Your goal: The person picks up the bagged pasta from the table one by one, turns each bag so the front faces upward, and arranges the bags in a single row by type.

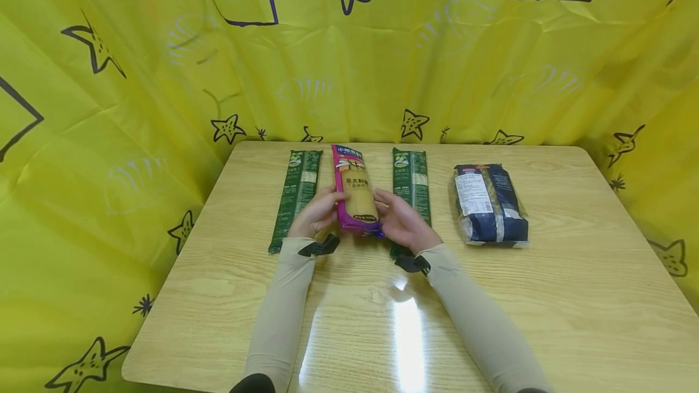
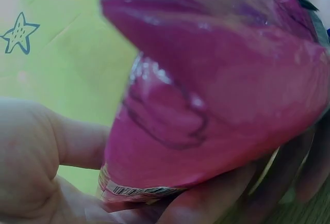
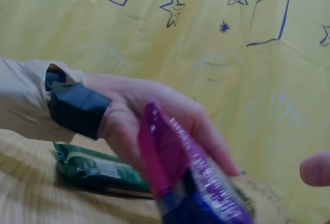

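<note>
Both hands hold a pink and purple bag of pasta (image 1: pixel 358 193) with a yellow front panel, tilted above the middle of the table. My left hand (image 1: pixel 315 212) grips its left edge, thumb on one side and fingers beneath, as the left wrist view shows on the pink bag (image 2: pixel 221 95). On the bag's lower right side is my right hand (image 1: pixel 404 221); in the right wrist view this hand (image 3: pixel 154 100) is partly hidden behind the bag's end (image 3: pixel 165 157). Green packets lie on either side, one left packet (image 1: pixel 297 190) and one right packet (image 1: pixel 412 178), partly covered by the hands.
A dark blue bag (image 1: pixel 494 199) with a white label lies farther right on the wooden table (image 1: pixel 568 296). A yellow curtain (image 1: pixel 382 65) with star drawings hangs behind the table's back edge and along its sides.
</note>
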